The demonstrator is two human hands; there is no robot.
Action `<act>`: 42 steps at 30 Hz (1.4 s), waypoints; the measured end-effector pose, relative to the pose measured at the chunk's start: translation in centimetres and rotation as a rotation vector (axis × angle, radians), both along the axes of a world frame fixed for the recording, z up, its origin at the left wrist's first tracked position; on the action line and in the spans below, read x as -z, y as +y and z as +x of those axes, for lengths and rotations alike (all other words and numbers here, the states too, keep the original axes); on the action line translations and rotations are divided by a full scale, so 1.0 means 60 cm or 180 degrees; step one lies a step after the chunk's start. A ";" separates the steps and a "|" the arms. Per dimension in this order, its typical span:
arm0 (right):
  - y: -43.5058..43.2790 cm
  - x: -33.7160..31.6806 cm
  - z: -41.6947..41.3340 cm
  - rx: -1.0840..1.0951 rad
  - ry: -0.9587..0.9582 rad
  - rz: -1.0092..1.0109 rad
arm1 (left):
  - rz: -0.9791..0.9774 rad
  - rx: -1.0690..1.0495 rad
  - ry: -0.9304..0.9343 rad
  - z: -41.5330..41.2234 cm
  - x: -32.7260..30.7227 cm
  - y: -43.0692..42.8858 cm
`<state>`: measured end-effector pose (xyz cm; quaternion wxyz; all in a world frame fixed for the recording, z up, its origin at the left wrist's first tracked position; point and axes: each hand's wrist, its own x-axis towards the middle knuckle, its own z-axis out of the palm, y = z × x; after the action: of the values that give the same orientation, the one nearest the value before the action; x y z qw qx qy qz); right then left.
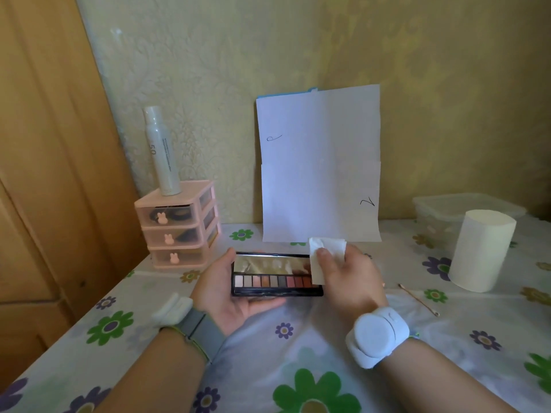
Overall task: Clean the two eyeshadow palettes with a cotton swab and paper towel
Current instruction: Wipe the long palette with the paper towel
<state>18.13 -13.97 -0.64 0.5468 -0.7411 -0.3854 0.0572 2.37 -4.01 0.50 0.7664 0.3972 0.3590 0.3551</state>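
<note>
So my left hand [226, 293] cups the open palette [277, 281] mid-frame, fingers curled round it to keep it steady. My right hand [348, 278] pinches the paper towel [322, 254] on its right end, prob. to wipe.

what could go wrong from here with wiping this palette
1. The paper towel in the right hand overlaps the reddish pans at the right end of the eyeshadow palette. A wipe there could smear powder across shades or onto the mirror.
2. The left hand grips the open palette at its left end only, so pressure at the far end might tip it.
3. The cotton swab lies near the right forearm and could get brushed away.
</note>
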 end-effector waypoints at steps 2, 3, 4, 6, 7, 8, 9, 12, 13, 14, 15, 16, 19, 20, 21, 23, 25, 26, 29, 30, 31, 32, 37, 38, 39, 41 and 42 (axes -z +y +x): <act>0.001 -0.007 0.001 0.0042 -0.0614 0.0240 | 0.0075 -0.0016 0.0038 0.011 -0.008 -0.006; 0.002 -0.011 0.001 0.0054 -0.0937 0.0340 | 0.0097 0.0007 0.0071 0.017 -0.008 -0.011; 0.003 -0.014 0.004 0.0052 -0.1229 0.0384 | 0.0086 0.0066 0.0067 0.026 -0.008 -0.018; 0.007 -0.021 0.002 0.0040 -0.1783 0.0406 | 0.0037 0.0143 -0.0005 0.037 0.004 -0.029; 0.010 -0.023 0.003 0.0033 -0.2090 0.0362 | 0.0028 0.0173 -0.0067 0.043 0.010 -0.033; 0.014 -0.026 0.002 0.0007 -0.2386 0.0345 | 0.0020 0.0194 -0.0148 0.047 0.016 -0.033; 0.019 -0.026 0.001 -0.0064 -0.2632 0.0329 | -0.0011 0.0201 -0.0255 0.050 0.019 -0.034; 0.033 -0.014 -0.006 -0.0286 -0.2981 0.0303 | -0.0092 0.0236 -0.0483 0.053 0.022 -0.032; 0.034 -0.011 -0.007 -0.0320 -0.3043 0.0273 | -0.0090 0.0273 -0.0497 0.055 0.020 -0.034; 0.038 -0.005 -0.008 -0.0347 -0.3117 0.0252 | -0.0074 0.0295 -0.0485 0.056 0.022 -0.033; 0.041 -0.002 -0.008 -0.0368 -0.3175 0.0225 | -0.0051 0.0302 -0.0454 0.058 0.024 -0.033; 0.041 0.001 -0.007 -0.0403 -0.3206 0.0188 | -0.0044 0.0291 -0.0436 0.059 0.028 -0.032; 0.039 -0.001 -0.006 -0.0528 -0.3382 0.0039 | -0.0041 0.0287 -0.0440 0.060 0.030 -0.032; 0.038 -0.002 -0.007 -0.0565 -0.3457 -0.0020 | -0.0043 0.0293 -0.0437 0.060 0.031 -0.032; 0.037 -0.003 -0.008 -0.0599 -0.3523 -0.0077 | -0.0046 0.0278 -0.0423 0.059 0.031 -0.032; 0.037 -0.003 -0.010 -0.0674 -0.3638 -0.0235 | -0.0034 0.0286 -0.0405 0.058 0.032 -0.032; 0.036 -0.005 -0.010 -0.0715 -0.3721 -0.0338 | -0.0024 0.0253 -0.0398 0.056 0.033 -0.030; 0.035 -0.006 -0.008 -0.0704 -0.3746 -0.0376 | -0.0002 0.0234 -0.0409 0.054 0.032 -0.029; 0.030 -0.008 -0.001 -0.0566 -0.3733 -0.0533 | 0.0090 0.0249 -0.0384 0.051 0.032 -0.025; 0.029 -0.008 0.000 -0.0519 -0.3707 -0.0585 | 0.0122 0.0253 -0.0371 0.050 0.032 -0.025; 0.029 -0.008 -0.001 -0.0479 -0.3689 -0.0619 | 0.0141 0.0252 -0.0360 0.050 0.032 -0.024; 0.031 -0.008 -0.004 -0.0458 -0.3693 -0.0618 | 0.0135 0.0253 -0.0375 0.050 0.032 -0.023; 0.043 -0.001 -0.026 -0.0681 -0.3887 -0.0392 | -0.0024 0.0229 -0.0421 0.053 0.035 -0.019; 0.043 -0.001 -0.025 -0.0653 -0.3873 -0.0387 | -0.0023 0.0214 -0.0406 0.053 0.036 -0.018; 0.042 -0.003 -0.020 -0.0594 -0.3839 -0.0404 | -0.0013 0.0212 -0.0414 0.053 0.035 -0.017; 0.039 -0.003 -0.010 -0.0466 -0.3774 -0.0524 | 0.0028 0.0216 -0.0430 0.051 0.032 -0.017; 0.038 -0.003 -0.004 -0.0414 -0.3769 -0.0615 | 0.0051 0.0227 -0.0445 0.051 0.030 -0.018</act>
<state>17.89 -11.71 -0.46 0.1648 -0.6682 -0.6619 -0.2970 5.41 -5.07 -1.29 0.7985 0.3900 0.2874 0.3572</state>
